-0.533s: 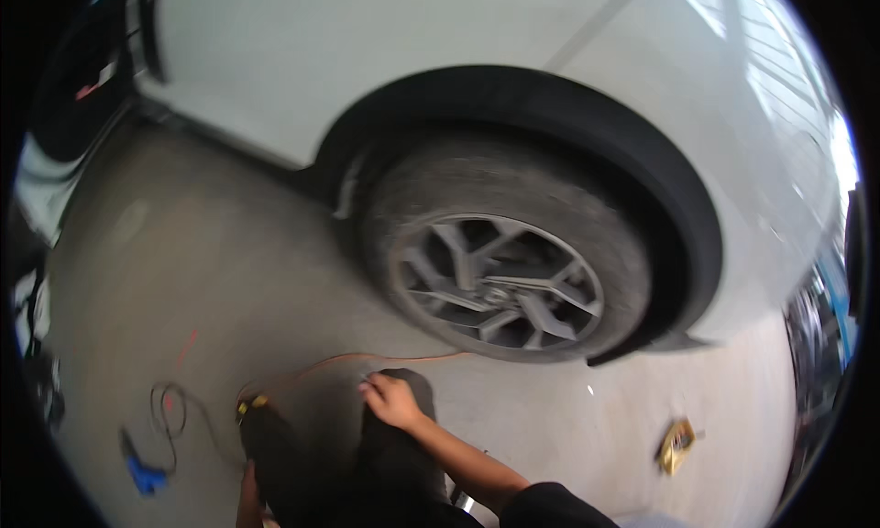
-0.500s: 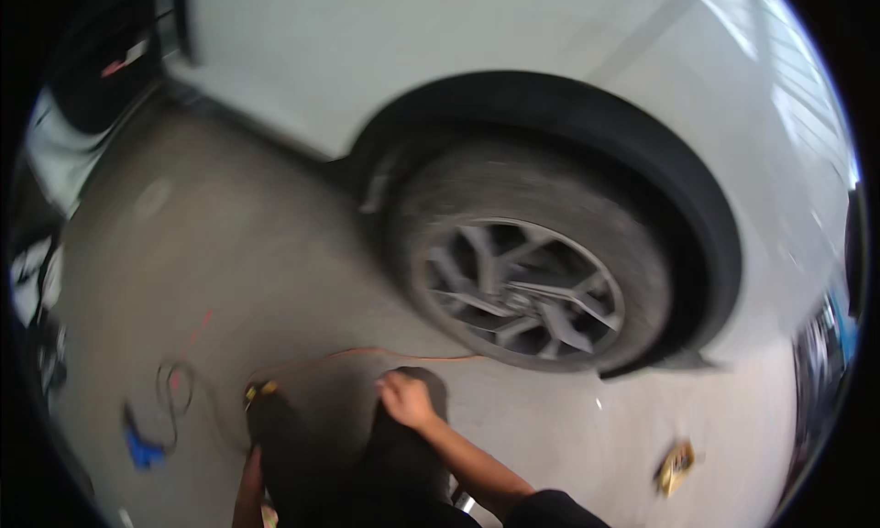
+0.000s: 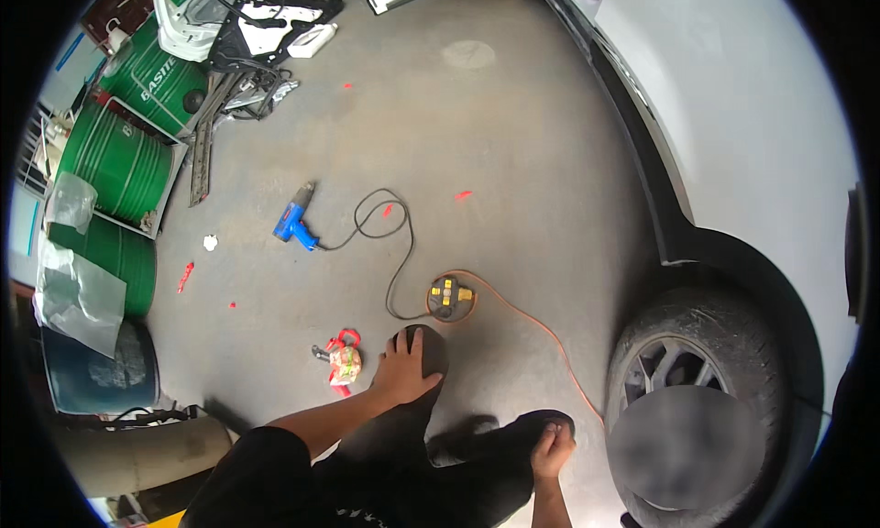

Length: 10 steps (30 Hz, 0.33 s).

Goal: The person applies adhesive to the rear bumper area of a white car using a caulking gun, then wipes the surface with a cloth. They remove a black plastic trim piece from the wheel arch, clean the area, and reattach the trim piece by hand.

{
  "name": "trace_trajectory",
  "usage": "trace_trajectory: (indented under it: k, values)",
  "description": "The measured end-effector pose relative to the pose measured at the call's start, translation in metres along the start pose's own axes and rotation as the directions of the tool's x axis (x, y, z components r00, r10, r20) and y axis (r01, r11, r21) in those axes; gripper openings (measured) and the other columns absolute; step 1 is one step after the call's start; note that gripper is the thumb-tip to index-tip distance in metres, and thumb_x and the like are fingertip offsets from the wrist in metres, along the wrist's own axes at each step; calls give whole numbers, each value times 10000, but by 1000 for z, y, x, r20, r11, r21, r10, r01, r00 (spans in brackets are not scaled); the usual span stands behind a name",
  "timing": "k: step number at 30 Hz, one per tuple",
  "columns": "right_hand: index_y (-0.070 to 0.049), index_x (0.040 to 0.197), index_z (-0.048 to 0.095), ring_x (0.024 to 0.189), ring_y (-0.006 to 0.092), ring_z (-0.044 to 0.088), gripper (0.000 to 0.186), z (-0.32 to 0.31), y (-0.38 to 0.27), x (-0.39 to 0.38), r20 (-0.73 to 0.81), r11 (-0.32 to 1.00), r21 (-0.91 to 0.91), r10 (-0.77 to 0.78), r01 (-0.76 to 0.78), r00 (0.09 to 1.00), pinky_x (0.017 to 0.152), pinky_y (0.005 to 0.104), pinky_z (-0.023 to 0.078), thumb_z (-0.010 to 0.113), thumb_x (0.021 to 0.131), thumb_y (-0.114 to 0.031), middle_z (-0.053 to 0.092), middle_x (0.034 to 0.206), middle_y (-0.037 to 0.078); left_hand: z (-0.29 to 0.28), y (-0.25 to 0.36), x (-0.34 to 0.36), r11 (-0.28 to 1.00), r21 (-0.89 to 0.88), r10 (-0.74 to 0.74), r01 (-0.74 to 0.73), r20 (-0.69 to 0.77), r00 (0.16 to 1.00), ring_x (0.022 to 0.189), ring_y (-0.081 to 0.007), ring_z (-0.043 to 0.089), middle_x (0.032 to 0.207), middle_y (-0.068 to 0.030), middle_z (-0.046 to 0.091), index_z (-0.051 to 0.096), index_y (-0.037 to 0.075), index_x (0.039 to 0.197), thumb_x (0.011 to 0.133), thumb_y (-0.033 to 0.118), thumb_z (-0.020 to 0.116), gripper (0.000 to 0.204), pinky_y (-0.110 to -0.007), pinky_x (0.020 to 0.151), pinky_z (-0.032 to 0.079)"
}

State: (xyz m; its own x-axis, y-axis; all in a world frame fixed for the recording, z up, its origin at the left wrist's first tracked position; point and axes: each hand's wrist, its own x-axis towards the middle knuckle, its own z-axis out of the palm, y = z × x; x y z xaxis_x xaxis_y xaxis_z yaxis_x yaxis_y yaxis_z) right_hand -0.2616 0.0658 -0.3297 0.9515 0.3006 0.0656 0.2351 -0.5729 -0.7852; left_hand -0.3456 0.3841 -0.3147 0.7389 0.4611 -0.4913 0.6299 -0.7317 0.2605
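Observation:
My left hand (image 3: 401, 370) rests on my left knee, its fingers spread and nothing in them. On my right knee lies my right hand (image 3: 553, 450) with the fingers curled closed; whether something small is inside is hidden. Just beyond my left knee, a round extension-cord reel (image 3: 450, 297) with yellow sockets sits on the floor. A dark cable runs from it to a blue heat gun (image 3: 295, 224) farther left. Beside my left forearm lie a crumpled printed packet (image 3: 346, 364) and a red-handled tool (image 3: 348, 336).
A white car (image 3: 724, 97) stands along the right, its wheel (image 3: 674, 372) partly behind a grey blurred disc. An orange cord (image 3: 541, 324) crosses the floor. Green drums (image 3: 117, 157) line the left, with detached car panels (image 3: 261, 28) behind. Red scraps (image 3: 186, 277) dot the floor.
The view has swung left, so the car wheel now sits at the right edge and the drums show. My left hand has come into clear view on my knee; my right stays on its knee.

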Motion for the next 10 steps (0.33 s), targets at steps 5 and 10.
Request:
trace_trajectory:
  k: [5, 10]
  values:
    - [34, 767, 540, 635, 485, 541, 270, -28, -34, -8, 63, 991, -71, 117, -112, 991, 550, 499, 418, 464, 932, -166, 556, 684, 272, -35, -6, -46, 991, -93, -75, 94, 184, 980, 1282, -486, 396, 1477, -280, 294, 222, 28, 1486, 786, 537, 670, 975, -537, 993, 430]
    - [-13, 818, 637, 706, 307, 682, 466, -67, -67, -13, 23, 889, -95, 452, -448, 892, 674, 486, 517, 424, 984, -392, 677, 776, 208, -68, -26, -92, 936, -224, -140, 272, 473, 870, 1400, -450, 280, 1545, -253, 208, 122, 102, 1535, 812, 608, 618, 1012, -543, 1111, 311]
